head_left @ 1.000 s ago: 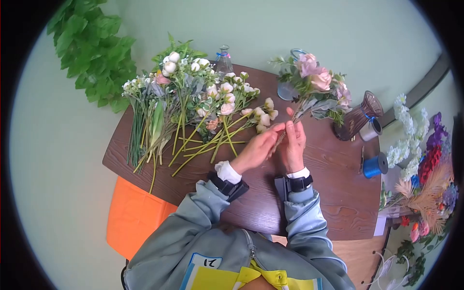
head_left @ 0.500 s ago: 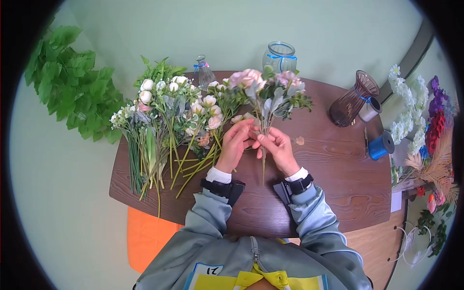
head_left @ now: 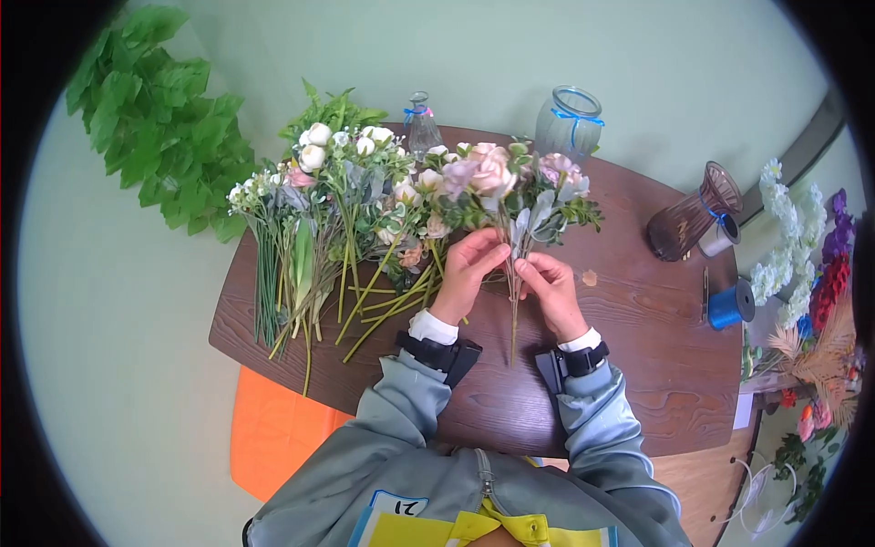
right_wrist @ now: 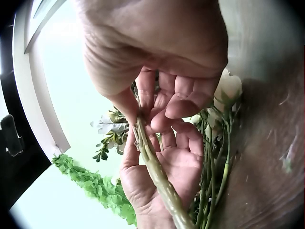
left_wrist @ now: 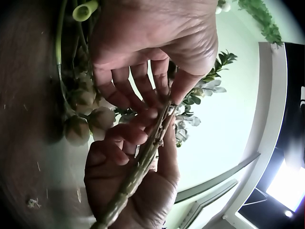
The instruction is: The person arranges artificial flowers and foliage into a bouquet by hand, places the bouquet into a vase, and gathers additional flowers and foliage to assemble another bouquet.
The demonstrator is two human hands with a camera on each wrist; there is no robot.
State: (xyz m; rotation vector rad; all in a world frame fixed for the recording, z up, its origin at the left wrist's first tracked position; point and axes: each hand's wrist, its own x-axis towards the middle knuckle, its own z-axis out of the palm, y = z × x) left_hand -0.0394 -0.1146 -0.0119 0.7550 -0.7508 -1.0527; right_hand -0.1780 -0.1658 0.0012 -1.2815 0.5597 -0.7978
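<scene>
Artificial rose bouquet (head_left: 521,223) was held over worktop (head_left: 656,374). Left grip (head_left: 463,278), right grip (head_left: 554,296) pinched it where thick stem (right_wrist: 164,183) branched. Likely light, stiff but bendable, petals (head_left: 492,173) crushable; bare lower stem suited holding.

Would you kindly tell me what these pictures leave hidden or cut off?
- Head view: the base of the glass jar, hidden behind the bouquet.
- Left wrist view: the lower end of the stem, cut off by the bottom edge.
- Right wrist view: most of the bouquet, hidden behind the right hand.
</scene>
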